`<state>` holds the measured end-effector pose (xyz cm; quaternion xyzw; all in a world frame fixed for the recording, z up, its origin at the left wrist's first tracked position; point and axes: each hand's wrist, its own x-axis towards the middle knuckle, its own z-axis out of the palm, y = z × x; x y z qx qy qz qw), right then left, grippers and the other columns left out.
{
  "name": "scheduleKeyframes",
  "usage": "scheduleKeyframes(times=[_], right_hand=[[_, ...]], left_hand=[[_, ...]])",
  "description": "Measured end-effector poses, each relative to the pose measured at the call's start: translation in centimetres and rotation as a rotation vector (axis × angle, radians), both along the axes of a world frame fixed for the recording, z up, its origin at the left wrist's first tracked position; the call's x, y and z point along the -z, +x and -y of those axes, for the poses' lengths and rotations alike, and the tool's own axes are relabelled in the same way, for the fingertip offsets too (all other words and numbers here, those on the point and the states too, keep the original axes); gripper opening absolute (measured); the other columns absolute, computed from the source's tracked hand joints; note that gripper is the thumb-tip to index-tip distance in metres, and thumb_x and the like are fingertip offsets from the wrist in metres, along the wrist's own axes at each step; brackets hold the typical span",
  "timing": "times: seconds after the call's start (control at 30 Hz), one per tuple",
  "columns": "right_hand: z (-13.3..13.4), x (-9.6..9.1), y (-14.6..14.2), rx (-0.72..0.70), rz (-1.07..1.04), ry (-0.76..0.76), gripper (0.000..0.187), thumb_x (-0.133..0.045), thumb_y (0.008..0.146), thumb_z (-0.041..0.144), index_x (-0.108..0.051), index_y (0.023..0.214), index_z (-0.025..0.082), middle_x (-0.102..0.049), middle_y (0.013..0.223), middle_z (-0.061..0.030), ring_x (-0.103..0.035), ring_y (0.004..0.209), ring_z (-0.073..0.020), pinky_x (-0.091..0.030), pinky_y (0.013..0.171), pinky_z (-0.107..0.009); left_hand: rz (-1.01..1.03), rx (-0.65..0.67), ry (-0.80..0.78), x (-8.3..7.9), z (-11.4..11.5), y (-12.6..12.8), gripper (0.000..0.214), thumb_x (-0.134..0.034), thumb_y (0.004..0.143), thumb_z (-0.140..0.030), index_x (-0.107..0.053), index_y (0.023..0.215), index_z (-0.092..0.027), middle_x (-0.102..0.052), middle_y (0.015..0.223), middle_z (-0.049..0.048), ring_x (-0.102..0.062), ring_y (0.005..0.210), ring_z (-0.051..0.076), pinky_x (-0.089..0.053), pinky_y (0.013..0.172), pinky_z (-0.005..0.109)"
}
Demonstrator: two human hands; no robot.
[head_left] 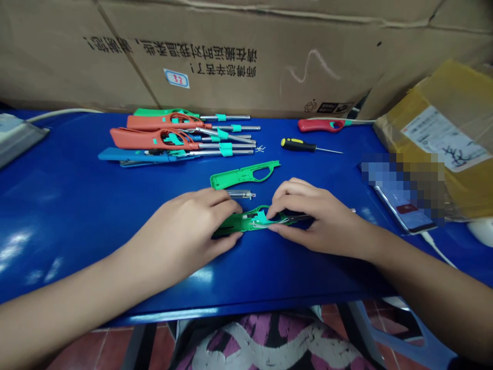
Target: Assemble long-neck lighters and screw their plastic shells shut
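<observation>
An opened green lighter half (243,223) lies in front of me, its inner parts and thin wires showing. My left hand (192,218) grips the handle end between thumb and fingers. At the trigger end, my right hand (316,216) pinches near the teal trigger (262,218) and the wires; its fingertips cover what exactly they hold. Just beyond, a clear gas tank (242,194) with a metal valve end lies partly behind my left fingers. Farther back rests the other green casing half (242,176), inner side up.
Several long-nosed lighters (162,137) are piled at the back left. A black and yellow screwdriver (298,145) and a red lighter (321,125) lie at the back right. A phone (408,208) on a cable is right, beside a taped parcel (442,128). A cardboard box (231,31) stands behind.
</observation>
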<state>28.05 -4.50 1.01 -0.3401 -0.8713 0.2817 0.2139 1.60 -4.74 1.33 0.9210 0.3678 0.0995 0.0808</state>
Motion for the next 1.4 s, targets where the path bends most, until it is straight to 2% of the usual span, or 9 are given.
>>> scheduleKeyframes(times=[0.17, 0.3, 0.47, 0.67, 0.83, 0.97, 1.07, 1.2, 1.4], right_hand=[[0.1, 0.5, -0.3, -0.017, 0.068, 0.046, 0.004, -0.063, 0.096, 0.023, -0.067, 0.098, 0.023, -0.064, 0.103, -0.0045, -0.058, 0.100, -0.0187, -0.044, 0.088, -0.036], [-0.1, 0.5, 0.0, -0.021, 0.083, 0.029, 0.004, -0.063, 0.095, 0.023, -0.067, 0.096, 0.022, -0.063, 0.104, -0.0045, -0.057, 0.100, -0.0189, -0.043, 0.088, -0.037], [0.0, 0.5, -0.1, -0.041, 0.086, 0.009, 0.004, -0.064, 0.095, 0.023, -0.067, 0.097, 0.023, -0.062, 0.106, -0.0050, -0.057, 0.102, -0.0189, -0.044, 0.091, -0.038], [0.1, 0.5, -0.3, -0.031, 0.021, -0.016, 0.008, -0.063, 0.094, 0.016, -0.068, 0.095, 0.023, -0.063, 0.102, -0.0038, -0.059, 0.100, -0.0175, -0.046, 0.089, -0.036], [0.2, 0.4, -0.4, -0.056, -0.041, -0.013, 0.007, -0.065, 0.093, 0.016, -0.068, 0.092, 0.022, -0.064, 0.100, -0.0031, -0.059, 0.100, -0.0161, -0.047, 0.090, -0.032], [0.2, 0.7, -0.5, -0.093, -0.031, -0.028, 0.006, -0.064, 0.094, 0.018, -0.068, 0.093, 0.022, -0.066, 0.100, -0.0021, -0.060, 0.099, -0.0151, -0.048, 0.090, -0.032], [0.1, 1.0, -0.6, -0.030, -0.050, -0.049, 0.006, -0.064, 0.094, 0.018, -0.067, 0.092, 0.022, -0.066, 0.099, -0.0022, -0.061, 0.098, -0.0151, -0.048, 0.089, -0.031], [0.0, 1.2, -0.8, 0.069, -0.096, -0.098, 0.005, -0.066, 0.092, 0.017, -0.068, 0.089, 0.020, -0.064, 0.094, -0.0018, -0.063, 0.088, -0.0129, -0.049, 0.082, -0.028], [0.1, 0.9, -0.9, 0.110, -0.111, -0.107, 0.007, -0.066, 0.090, 0.013, -0.068, 0.085, 0.018, -0.067, 0.088, 0.0000, -0.061, 0.081, -0.0098, -0.048, 0.075, -0.023]], left_hand=[[0.113, 0.047, -0.079, 0.5, 0.2, 0.6, 0.023, -0.071, 0.092, -0.035, -0.069, 0.108, -0.019, -0.071, 0.101, 0.0049, -0.067, 0.097, 0.025, -0.056, 0.080, 0.037], [0.254, 0.028, -0.070, 0.4, -0.7, 0.6, 0.029, -0.069, 0.094, -0.039, -0.069, 0.113, -0.018, -0.071, 0.109, 0.0059, -0.064, 0.102, 0.023, -0.053, 0.090, 0.039], [0.165, -0.021, 0.045, 0.8, -2.5, -0.1, 0.025, -0.063, 0.098, -0.032, -0.071, 0.116, -0.018, -0.067, 0.110, 0.0090, -0.060, 0.100, 0.025, -0.051, 0.090, 0.042], [0.196, -0.017, 0.007, 1.5, -3.1, -0.4, 0.015, -0.064, 0.097, -0.027, -0.072, 0.106, -0.018, -0.067, 0.104, 0.0077, -0.060, 0.097, 0.022, -0.051, 0.090, 0.040], [0.232, -0.011, 0.006, 1.0, -2.6, -0.1, 0.013, -0.063, 0.097, -0.024, -0.069, 0.105, -0.015, -0.071, 0.098, 0.0063, -0.061, 0.092, 0.022, -0.051, 0.083, 0.037], [0.252, 0.061, 0.009, 0.4, -1.6, 0.2, 0.017, -0.060, 0.099, -0.022, -0.068, 0.112, -0.015, -0.071, 0.103, 0.0068, -0.062, 0.096, 0.022, -0.052, 0.086, 0.037], [0.284, 0.071, -0.039, 0.0, -0.8, 0.5, 0.018, -0.058, 0.099, -0.020, -0.069, 0.113, -0.015, -0.069, 0.104, 0.0067, -0.063, 0.097, 0.021, -0.053, 0.086, 0.035], [0.325, 0.020, -0.130, -0.2, -0.1, 0.7, 0.015, -0.060, 0.097, -0.019, -0.069, 0.109, -0.016, -0.069, 0.103, 0.0051, -0.065, 0.097, 0.019, -0.054, 0.086, 0.031], [0.321, 0.028, -0.200, -0.3, 0.4, 0.7, 0.018, -0.059, 0.098, -0.019, -0.071, 0.111, -0.019, -0.068, 0.102, 0.0032, -0.065, 0.094, 0.017, -0.054, 0.083, 0.030]])
